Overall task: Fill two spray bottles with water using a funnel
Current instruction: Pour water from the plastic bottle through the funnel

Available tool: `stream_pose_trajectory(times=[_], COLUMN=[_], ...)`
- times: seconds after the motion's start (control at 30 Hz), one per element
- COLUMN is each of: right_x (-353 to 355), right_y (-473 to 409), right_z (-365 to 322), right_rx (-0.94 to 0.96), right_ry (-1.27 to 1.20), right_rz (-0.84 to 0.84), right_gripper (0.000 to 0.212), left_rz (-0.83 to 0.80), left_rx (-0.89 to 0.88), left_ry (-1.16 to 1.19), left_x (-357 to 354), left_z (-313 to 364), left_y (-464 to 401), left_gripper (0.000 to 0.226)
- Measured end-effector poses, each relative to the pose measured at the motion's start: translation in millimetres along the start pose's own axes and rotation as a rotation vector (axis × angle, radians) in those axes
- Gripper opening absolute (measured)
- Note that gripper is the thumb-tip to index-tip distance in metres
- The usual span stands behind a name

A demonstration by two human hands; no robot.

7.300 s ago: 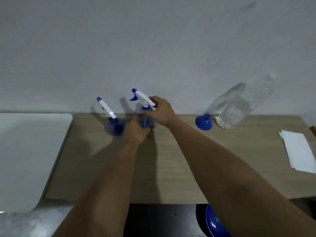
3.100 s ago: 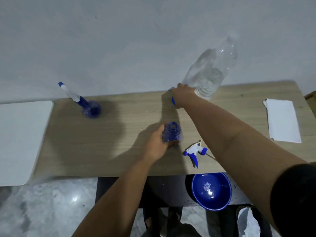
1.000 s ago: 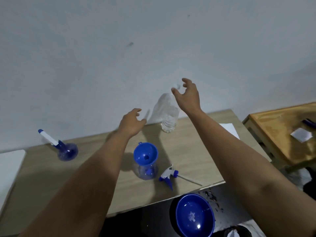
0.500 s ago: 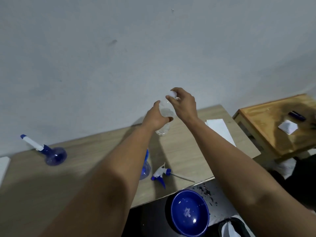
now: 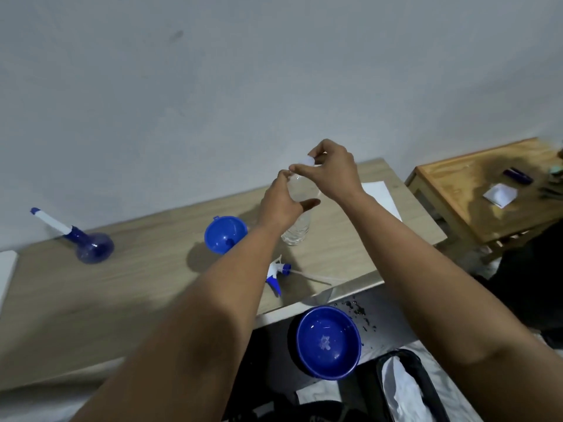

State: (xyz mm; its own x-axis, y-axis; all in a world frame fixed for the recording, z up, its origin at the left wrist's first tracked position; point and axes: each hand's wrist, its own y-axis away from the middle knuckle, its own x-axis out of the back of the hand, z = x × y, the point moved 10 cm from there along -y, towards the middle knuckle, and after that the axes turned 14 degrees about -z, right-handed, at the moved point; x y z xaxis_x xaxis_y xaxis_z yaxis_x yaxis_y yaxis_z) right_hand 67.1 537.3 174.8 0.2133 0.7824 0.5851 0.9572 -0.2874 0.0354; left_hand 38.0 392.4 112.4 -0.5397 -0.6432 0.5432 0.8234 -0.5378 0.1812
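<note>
While my left hand (image 5: 281, 201) grips the shoulder of the clear water bottle (image 5: 297, 226), fingers and thumb curled round it, my right hand (image 5: 330, 167) pinches the white cap (image 5: 307, 160) at its top between thumb and fingertips. The bottle stands upright on the desk (image 5: 137, 278), toward the far right part of the top, and water shows in its lower portion.

The blue funnel (image 5: 225, 234) sits mouth up just left of my left wrist, near the middle of the desk; my forearm hides whatever carries it, so I cannot tell how it is seated. The removed spray head (image 5: 278, 274), white and blue with its thin tube trailing to the right, lies flat close to the desk's near edge. The other spray bottle (image 5: 90, 245), blue with its white sprayer fitted, stands near the far left edge, well apart from the funnel. A white sheet of paper (image 5: 379, 194) lies at the desk's right end, partly behind my right forearm.

Below the near edge of the desk, a blue bowl (image 5: 328, 341) rests on a lower dark surface, with dark specks scattered beside it. A small wooden table (image 5: 475, 190) stands off the desk's right end, bearing a white square and a dark object.
</note>
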Motion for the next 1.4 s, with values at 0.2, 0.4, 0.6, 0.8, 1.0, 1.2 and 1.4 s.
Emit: stream_pose_trajectory(times=[0.2, 0.4, 0.6, 0.8, 1.0, 1.2, 1.4], right_x=[-2, -7, -3, -7, -8, -4, 1], right_y=[1, -8, -15, -23, -28, -35, -37], right_z=[3, 5, 9, 3, -9, -13, -29], right_rx=[0.017, 0.116, 0.060, 0.093, 0.122, 0.092, 0.095], right_ry=[-0.065, -0.241, -0.202, -0.200, -0.141, 0.041, 0.190], right_rz=[0.011, -0.181, -0.193, -0.374, -0.462, -0.430, -0.505], right_gripper=[0.037, 0.021, 0.049, 0.029, 0.026, 0.033, 0.030], left_rz=[0.108, 0.127, 0.134, 0.139, 0.123, 0.106, 0.091], left_rx=[0.039, 0.049, 0.043, 0.027, 0.011, 0.022, -0.003], left_ry=[-0.055, -0.077, -0.075, -0.031, 0.022, -0.013, -0.023], left_x=[-1, -2, 0, 2, 3, 1, 1], left_z=[9, 10, 7, 1, -5, -2, -2], left_y=[1, -1, -5, -5, -7, -9, -13], left_gripper=[0.081, 0.076, 0.076, 0.071, 0.071, 0.071, 0.071])
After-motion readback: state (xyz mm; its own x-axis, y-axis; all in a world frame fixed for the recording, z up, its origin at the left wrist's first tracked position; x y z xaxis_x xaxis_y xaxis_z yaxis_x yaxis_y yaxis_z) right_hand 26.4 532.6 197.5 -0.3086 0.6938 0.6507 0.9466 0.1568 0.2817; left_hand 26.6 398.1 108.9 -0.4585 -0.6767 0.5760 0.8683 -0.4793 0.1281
